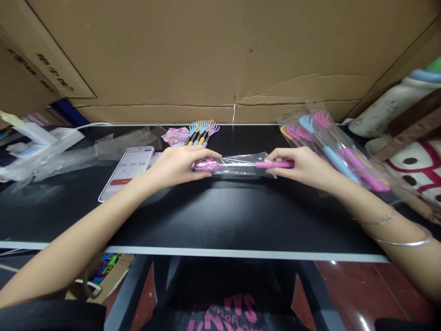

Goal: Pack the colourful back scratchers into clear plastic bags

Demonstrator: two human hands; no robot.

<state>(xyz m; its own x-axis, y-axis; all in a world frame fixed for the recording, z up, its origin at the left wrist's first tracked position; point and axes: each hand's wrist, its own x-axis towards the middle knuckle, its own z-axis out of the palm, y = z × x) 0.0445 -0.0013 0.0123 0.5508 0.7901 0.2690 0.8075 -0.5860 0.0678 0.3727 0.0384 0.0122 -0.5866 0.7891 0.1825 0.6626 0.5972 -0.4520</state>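
A pink back scratcher (pixel 241 164) with a metal shaft lies level between my hands, mostly inside a clear plastic sleeve (pixel 237 171). My left hand (pixel 184 166) is closed around its claw end, thumb below and fingers above. At the other end, my right hand (pixel 292 164) pinches the pink handle along with the sleeve's edge; the handle's tip sticks out past the plastic. Beyond my right hand lies a pile of bagged back scratchers (pixel 336 147) in pink, blue and yellow. Several unwrapped back scratchers (pixel 203 131) with black shafts sit behind my left hand.
A phone (pixel 128 172) showing a timer lies left of my left hand. Behind it are empty clear sleeves (pixel 89 154) and printed cards (pixel 175 136). A cardboard wall (pixel 220 59) closes off the back of the black table (pixel 220 220). A pale bottle (pixel 382 105) leans at the right.
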